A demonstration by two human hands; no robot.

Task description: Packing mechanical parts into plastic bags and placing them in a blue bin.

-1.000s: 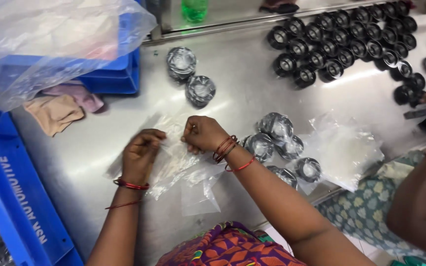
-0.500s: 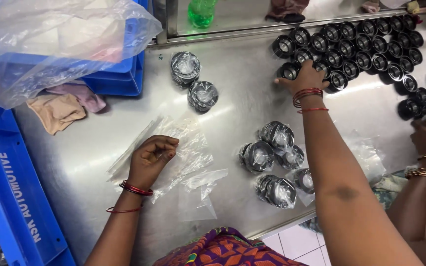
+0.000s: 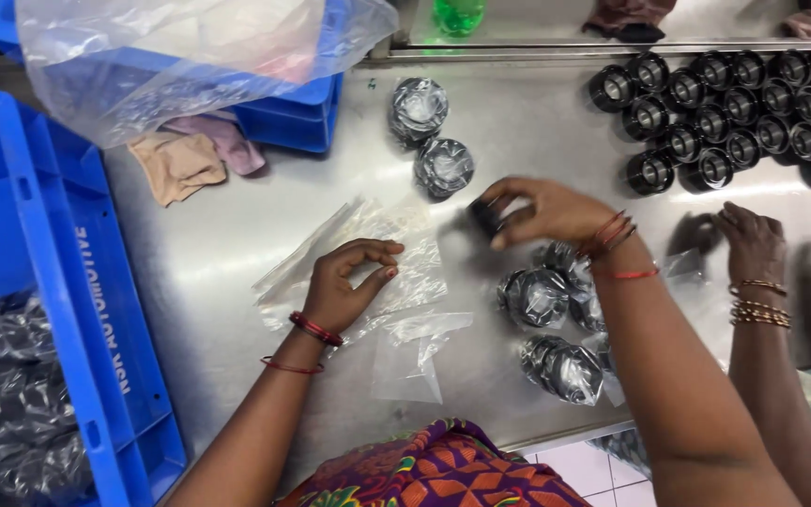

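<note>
- Now we are pinching the stack of clear plastic bags (image 3: 368,258) on the steel table (image 3: 237,235) with our left hand (image 3: 349,282), fingers narrowed.
- We are gripping a small black round part (image 3: 486,216) in our right hand (image 3: 546,211), at three o'clock from the bags.
- Bagged parts (image 3: 537,296) are lying at five o'clock from it.
- Another person's hand (image 3: 753,244) is resting at three o'clock.

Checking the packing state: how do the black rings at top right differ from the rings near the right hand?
The bare rings stand unwrapped, matte black, packed in tidy rows. The bagged rings are each sealed in shiny clear plastic and lie loosely scattered. The right hand holds one bare ring; the left hand pinches an empty bag. Both groups look like the same round black part.
</note>
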